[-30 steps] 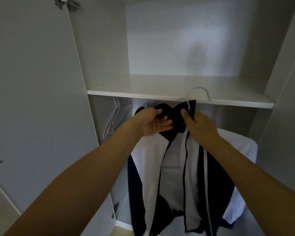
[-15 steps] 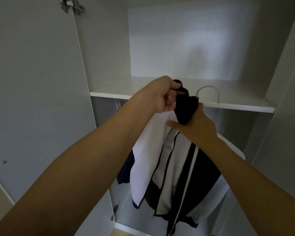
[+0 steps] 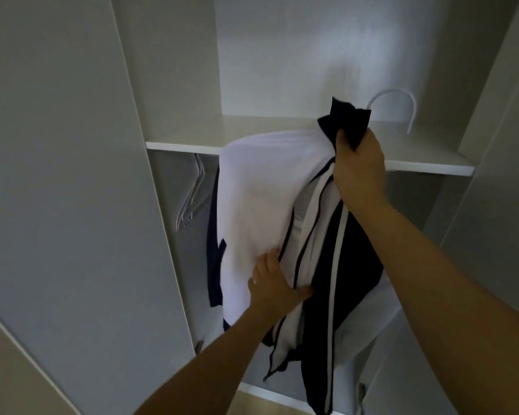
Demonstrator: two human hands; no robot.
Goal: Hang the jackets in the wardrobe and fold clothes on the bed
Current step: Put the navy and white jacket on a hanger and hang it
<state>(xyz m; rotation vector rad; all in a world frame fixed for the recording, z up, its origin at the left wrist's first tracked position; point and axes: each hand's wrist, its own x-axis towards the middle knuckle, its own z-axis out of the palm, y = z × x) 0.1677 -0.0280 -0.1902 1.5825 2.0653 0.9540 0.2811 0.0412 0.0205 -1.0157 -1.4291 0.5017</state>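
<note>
A white and dark navy jacket (image 3: 261,205) hangs on a white hanger whose hook (image 3: 394,98) sticks up above the collar, in front of the open wardrobe. My right hand (image 3: 358,169) grips the dark collar and hanger neck, holding the jacket at the level of the wardrobe shelf (image 3: 426,166). Lower down, my left hand (image 3: 271,284) grasps the jacket's white front panel beside the dark zip edge. The hanger's shoulders are hidden inside the jacket.
Several empty white hangers (image 3: 192,196) hang under the shelf at the left. The open wardrobe door (image 3: 57,190) stands at the left, and a side panel (image 3: 498,175) closes the right. Another dark garment edge (image 3: 215,235) shows behind the jacket.
My left hand let go of the collar and dropped to the jacket's front panel. My right hand took the collar and raised the jacket higher, with the hook above the shelf edge.
</note>
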